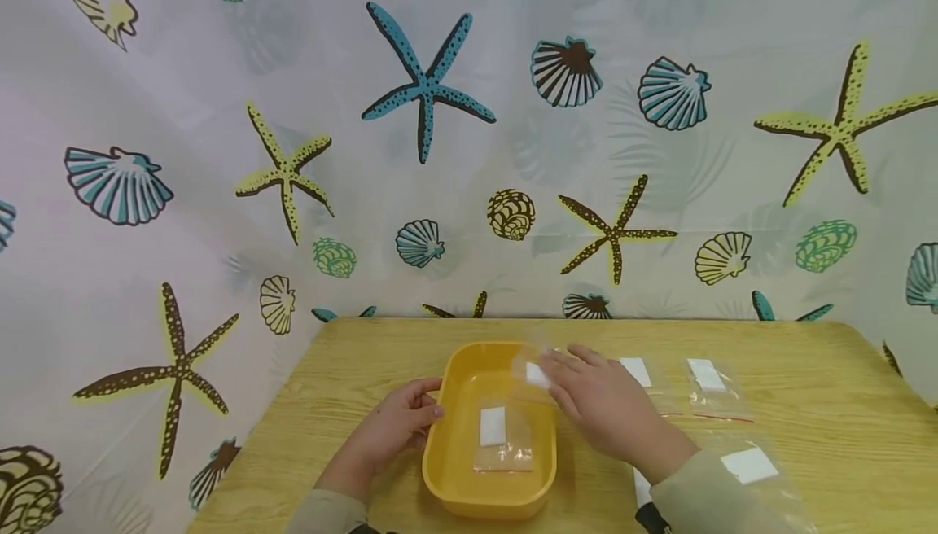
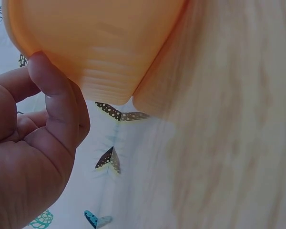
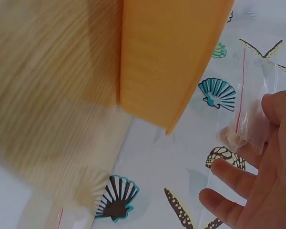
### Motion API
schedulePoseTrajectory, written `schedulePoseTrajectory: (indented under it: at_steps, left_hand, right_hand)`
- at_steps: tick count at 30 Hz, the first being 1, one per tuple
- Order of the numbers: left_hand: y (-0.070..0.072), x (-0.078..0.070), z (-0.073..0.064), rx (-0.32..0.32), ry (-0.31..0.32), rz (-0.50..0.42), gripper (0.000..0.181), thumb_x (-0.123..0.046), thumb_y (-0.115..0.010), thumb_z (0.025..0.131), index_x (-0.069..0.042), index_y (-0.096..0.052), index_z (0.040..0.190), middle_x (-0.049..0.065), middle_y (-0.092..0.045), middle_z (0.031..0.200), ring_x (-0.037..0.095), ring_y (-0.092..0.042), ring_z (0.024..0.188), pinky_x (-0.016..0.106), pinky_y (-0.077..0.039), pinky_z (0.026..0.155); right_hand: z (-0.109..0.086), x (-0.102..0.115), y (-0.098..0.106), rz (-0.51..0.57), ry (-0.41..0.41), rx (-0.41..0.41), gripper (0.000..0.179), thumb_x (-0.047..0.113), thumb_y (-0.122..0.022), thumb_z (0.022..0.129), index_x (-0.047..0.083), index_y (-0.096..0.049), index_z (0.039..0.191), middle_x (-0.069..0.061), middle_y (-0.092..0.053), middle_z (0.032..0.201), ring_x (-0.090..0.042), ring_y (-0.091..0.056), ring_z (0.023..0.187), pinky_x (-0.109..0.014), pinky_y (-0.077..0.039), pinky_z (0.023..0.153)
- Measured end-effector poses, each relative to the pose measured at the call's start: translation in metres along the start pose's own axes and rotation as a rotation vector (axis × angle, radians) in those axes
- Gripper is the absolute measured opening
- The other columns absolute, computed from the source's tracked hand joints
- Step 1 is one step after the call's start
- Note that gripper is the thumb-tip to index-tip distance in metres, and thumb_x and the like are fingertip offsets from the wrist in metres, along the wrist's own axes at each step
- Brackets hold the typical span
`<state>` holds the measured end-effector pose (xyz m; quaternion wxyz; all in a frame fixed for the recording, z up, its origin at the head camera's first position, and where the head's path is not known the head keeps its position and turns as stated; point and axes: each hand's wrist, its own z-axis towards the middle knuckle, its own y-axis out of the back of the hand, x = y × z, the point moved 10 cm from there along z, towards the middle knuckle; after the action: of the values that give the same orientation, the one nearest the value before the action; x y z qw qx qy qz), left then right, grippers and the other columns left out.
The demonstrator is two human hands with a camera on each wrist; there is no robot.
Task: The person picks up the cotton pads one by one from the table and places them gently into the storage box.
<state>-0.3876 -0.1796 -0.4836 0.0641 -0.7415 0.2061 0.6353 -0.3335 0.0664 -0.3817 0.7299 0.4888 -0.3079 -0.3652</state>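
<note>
A yellow plastic tray (image 1: 458, 477) stands on the table. My left hand (image 1: 396, 428) pinches its left rim, the thumb on top and fingers at the outside wall. In the left wrist view, the thumb and fingers of that hand (image 2: 47, 119) meet the tray's edge. Inside the tray lies a clear zip bag (image 1: 518, 446) with a white piece in it. Above the tray's right rim, my right hand (image 1: 608, 408) holds another clear zip bag (image 3: 252, 107), red-striped, between thumb and fingers. That bag's white piece (image 1: 537, 375) shows at the fingertips.
Right of the tray, several more zip bags lie on the wooden table (image 1: 828, 387). One bag (image 1: 711, 379) is far right, another bag (image 1: 636, 373) sits behind the right hand, and a larger bag (image 1: 749, 466) is near the right forearm. A patterned curtain (image 1: 469, 192) hangs behind.
</note>
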Motion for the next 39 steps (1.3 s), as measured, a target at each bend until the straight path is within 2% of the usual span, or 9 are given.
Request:
schedulePoseTrajectory:
  at_steps: [9, 19, 22, 30, 39]
  left_hand:
    - [0.000, 0.002, 0.000, 0.005, -0.007, -0.009, 0.056, -0.014, -0.059, 0.104, -0.003, -0.037, 0.154, 0.015, -0.053, 0.109, 0.023, -0.061, 0.084, 0.033, -0.056, 0.069]
    - [-0.003, 0.003, 0.003, 0.006, -0.006, 0.009, 0.056, -0.015, -0.059, 0.104, -0.003, -0.037, 0.154, 0.016, -0.053, 0.110, 0.024, -0.062, 0.086, 0.034, -0.057, 0.070]
    - [-0.002, 0.004, 0.002, -0.001, -0.007, 0.008, 0.057, -0.016, -0.060, 0.103, -0.003, -0.037, 0.154, 0.016, -0.053, 0.110, 0.024, -0.062, 0.085, 0.035, -0.057, 0.070]
    - [0.000, 0.002, 0.000, -0.013, -0.005, 0.003, 0.056, -0.016, -0.061, 0.103, -0.004, -0.039, 0.153, 0.016, -0.052, 0.109, 0.024, -0.062, 0.084, 0.033, -0.056, 0.068]
    - [0.000, 0.001, 0.000, -0.027, 0.010, 0.018, 0.052, -0.014, -0.058, 0.104, -0.005, -0.041, 0.152, 0.016, -0.052, 0.110, 0.026, -0.061, 0.086, 0.034, -0.056, 0.069]
  right_hand:
    - [0.003, 0.023, -0.010, 0.042, 0.044, 0.007, 0.045, 0.033, -0.049, 0.108, 0.015, -0.054, 0.149, -0.002, -0.050, 0.152, -0.034, -0.046, 0.138, -0.055, -0.042, 0.106]
    - [0.005, 0.037, -0.018, 0.084, 0.065, -0.069, 0.043, 0.030, -0.051, 0.107, 0.013, -0.057, 0.145, -0.004, -0.055, 0.147, -0.036, -0.051, 0.133, -0.055, -0.044, 0.104]
    - [0.006, 0.041, -0.022, 0.091, 0.067, -0.048, 0.044, 0.032, -0.050, 0.107, 0.015, -0.056, 0.147, -0.004, -0.053, 0.149, -0.035, -0.050, 0.134, -0.054, -0.043, 0.106]
    - [0.007, 0.038, -0.042, 0.122, -0.032, 0.121, 0.055, 0.049, -0.048, 0.105, 0.026, -0.046, 0.154, -0.007, -0.037, 0.160, -0.034, -0.037, 0.143, -0.059, -0.040, 0.107]
    - [0.006, 0.037, -0.045, 0.142, -0.040, 0.143, 0.055, 0.052, -0.047, 0.104, 0.026, -0.048, 0.153, -0.007, -0.035, 0.161, -0.034, -0.034, 0.145, -0.059, -0.037, 0.109]
